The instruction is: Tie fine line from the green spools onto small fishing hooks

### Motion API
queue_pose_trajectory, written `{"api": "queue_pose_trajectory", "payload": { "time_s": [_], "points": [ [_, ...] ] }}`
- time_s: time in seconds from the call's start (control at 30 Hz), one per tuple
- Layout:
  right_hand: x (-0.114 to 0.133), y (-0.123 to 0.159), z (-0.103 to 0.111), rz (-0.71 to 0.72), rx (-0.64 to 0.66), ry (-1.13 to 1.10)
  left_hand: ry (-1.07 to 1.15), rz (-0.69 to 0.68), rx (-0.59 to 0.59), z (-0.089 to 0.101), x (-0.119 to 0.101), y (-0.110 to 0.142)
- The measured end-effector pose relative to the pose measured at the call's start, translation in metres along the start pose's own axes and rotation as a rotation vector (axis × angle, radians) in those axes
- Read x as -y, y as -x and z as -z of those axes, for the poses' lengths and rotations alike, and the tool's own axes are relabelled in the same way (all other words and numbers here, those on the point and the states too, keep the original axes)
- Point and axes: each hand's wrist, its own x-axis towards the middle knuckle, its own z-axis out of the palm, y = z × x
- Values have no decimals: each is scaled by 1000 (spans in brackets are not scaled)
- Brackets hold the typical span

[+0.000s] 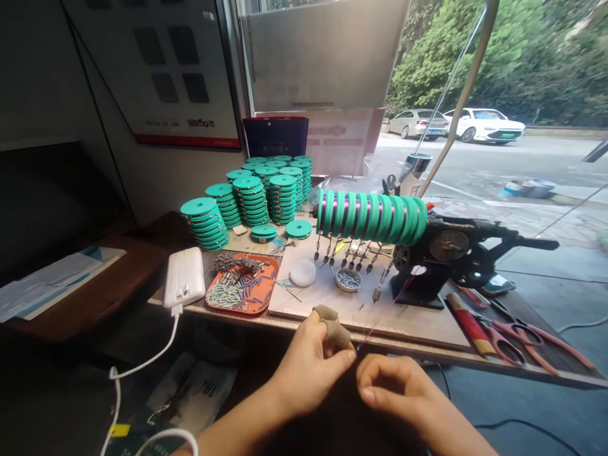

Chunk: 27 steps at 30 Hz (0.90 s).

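Daylight from a window point(475, 76) at 1 o'clock from the hands falls across a wooden workbench point(427, 326), with parked cars point(489, 125) outside. In the head view, the person's left hand point(313, 361), with tan covers point(336, 332) on some fingers, is at the near edge; its fingers are curled and its thumb is closed against the forefinger, pinching a thin purplish strand point(368, 334). The right hand point(399, 386) is just beside it at 3 o'clock, fingers bent in a loose ring with thumb and forefinger close together; whether it grips anything cannot be told. The strand rises towards a black hand winder point(446, 247) between 1 and 2 o'clock, whose shaft carries a row of green spools point(370, 218) at 12, small weights hanging beneath. Below the row is a round tub point(349, 280) of small grey pieces. Stacks of green spools point(247, 199) and a white disc point(303, 273) lie at 11 o'clock, an orange tray point(273, 275) of small metal parts at 10, and a white power bank point(183, 277) with a cable between 9 and 10. Scissors point(508, 345) and a red-wrapped tool point(468, 320) rest towards 2 to 3 o'clock.
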Motion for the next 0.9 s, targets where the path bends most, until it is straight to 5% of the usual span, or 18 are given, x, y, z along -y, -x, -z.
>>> {"api": "queue_pose_trajectory", "payload": {
  "time_s": [0.1,0.27,0.47,0.67,0.9],
  "points": [
    [17,9,-8,265,-60,293,-160,-129,-48,-2,-3,4],
    [36,8,-2,394,-263,392,201,0,-51,-9,3,8],
    [0,15,18,489,-711,392,459,178,-43,-17,10,9],
    [-13,13,-4,754,-545,440,614,248,27,-20,12,11],
    [7,7,-9,731,-661,520,522,173,36,-20,10,10]
  ]
}}
